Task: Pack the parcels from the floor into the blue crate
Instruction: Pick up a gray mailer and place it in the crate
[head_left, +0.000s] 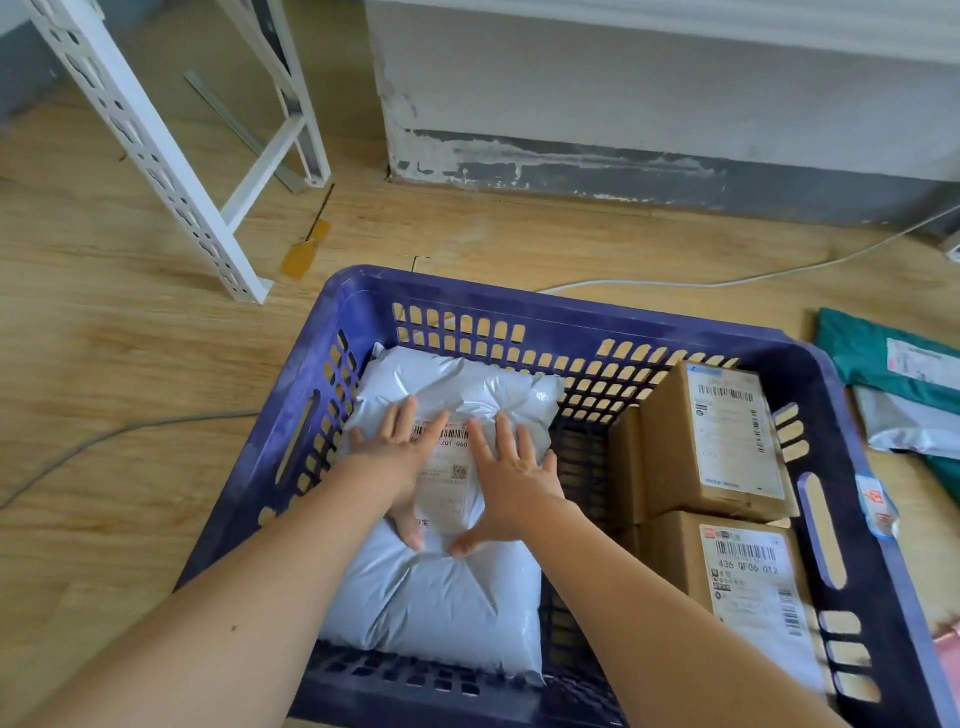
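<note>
The blue crate (582, 317) stands on the wooden floor in front of me. A puffy white poly-bag parcel (441, 603) lies flat in its left half, label up. My left hand (400, 457) and my right hand (511, 488) both press flat on the parcel's label with straight, spread fingers. Two cardboard boxes fill the crate's right side: one at the back (722, 441) and one nearer to me (748, 582), both with shipping labels on top.
On the floor right of the crate lie a green parcel (872, 353) and a grey-white parcel (909, 421). A white metal rack frame (171, 156) stands at the left rear. A white cable (727, 283) runs behind the crate, a grey cable (104, 436) at left. A wall lies ahead.
</note>
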